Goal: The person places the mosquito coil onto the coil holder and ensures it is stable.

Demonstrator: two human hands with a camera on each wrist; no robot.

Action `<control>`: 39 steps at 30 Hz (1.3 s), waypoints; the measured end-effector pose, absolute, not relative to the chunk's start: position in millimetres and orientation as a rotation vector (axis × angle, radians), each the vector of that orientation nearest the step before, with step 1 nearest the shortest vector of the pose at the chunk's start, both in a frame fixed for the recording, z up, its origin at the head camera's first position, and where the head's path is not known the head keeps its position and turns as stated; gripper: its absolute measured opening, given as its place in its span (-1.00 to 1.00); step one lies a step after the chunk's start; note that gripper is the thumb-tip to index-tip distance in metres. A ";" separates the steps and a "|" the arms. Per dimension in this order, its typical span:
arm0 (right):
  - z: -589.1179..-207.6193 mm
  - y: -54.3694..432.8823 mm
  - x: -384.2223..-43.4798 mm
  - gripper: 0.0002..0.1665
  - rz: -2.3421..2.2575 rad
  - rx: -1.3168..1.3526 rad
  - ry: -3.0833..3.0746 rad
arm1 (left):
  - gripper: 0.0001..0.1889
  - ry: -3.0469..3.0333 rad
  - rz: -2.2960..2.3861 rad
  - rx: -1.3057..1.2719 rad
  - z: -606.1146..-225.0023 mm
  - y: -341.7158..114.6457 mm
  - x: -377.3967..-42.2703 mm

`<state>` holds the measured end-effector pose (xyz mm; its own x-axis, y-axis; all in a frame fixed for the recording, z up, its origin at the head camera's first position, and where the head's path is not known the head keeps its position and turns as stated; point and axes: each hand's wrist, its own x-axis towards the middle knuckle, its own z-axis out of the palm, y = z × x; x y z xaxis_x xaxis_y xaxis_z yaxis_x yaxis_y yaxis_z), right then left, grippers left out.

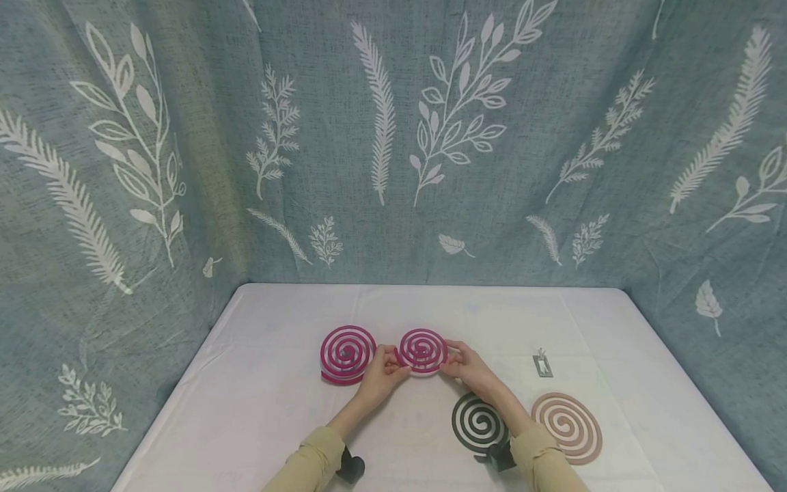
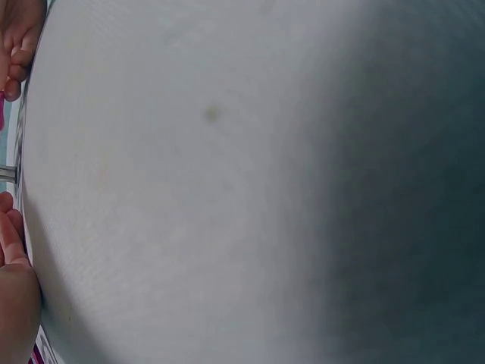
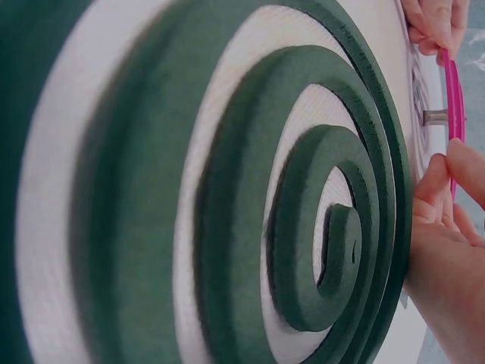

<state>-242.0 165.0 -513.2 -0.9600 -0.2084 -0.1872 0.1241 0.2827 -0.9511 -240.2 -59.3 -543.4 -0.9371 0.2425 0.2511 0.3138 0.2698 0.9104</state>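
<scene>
A magenta mosquito coil is held level by both hands, above the table. My left hand pinches its left edge, and my right hand pinches the right edge between thumb and fingers. Below the held coil, the right wrist view shows a small metal stand reaching up near its middle; whether they touch I cannot tell. A second magenta coil is at the left, partly behind my left hand. The left wrist view catches only bits of the hands at its left border.
Under my right forearm a dark green coil lies on the white table. A brown coil is to its right. Farther back at the right sits a small metal stand piece. Patterned curtains enclose the table.
</scene>
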 end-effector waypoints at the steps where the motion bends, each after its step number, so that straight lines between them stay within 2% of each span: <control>1: -513.2 165.0 -242.0 -0.27 -1.730 -0.078 2.281 | -0.44 -2.489 -1.788 -0.492 -537.5 -57.8 -237.3; 6: -513.7 165.2 -242.6 -0.26 -1.735 -0.076 2.271 | -0.50 -2.547 -1.797 -0.400 -522.9 -53.1 -230.7; 39: -515.9 165.9 -242.9 -0.25 -1.746 -0.085 2.267 | -0.47 -2.567 -1.798 -0.385 -529.5 -53.8 -234.6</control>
